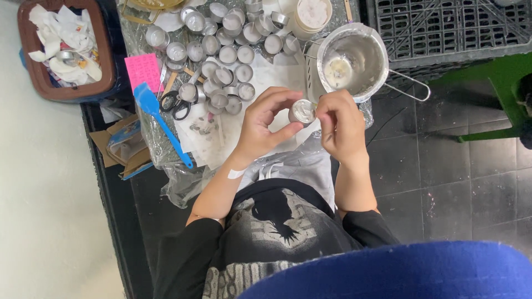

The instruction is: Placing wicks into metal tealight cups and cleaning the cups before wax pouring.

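My left hand (265,123) grips a small round metal cup (302,113) filled with white wax, fingers curled around its side. My right hand (339,124) touches the cup's right rim with pinched fingertips. Both hands hover over white paper (221,138) on the dark floor, just below a metal melting pot (360,55) with wax residue inside. Several more small metal cups (227,39), some filled with white wax, lie scattered beyond my hands.
A blue silicone spatula (158,119), black scissors (174,104) and a pink note (143,71) lie at the left. A brown bin (105,55) holds crumpled paper. A black plastic crate (454,27) and green frame (499,72) stand at the right.
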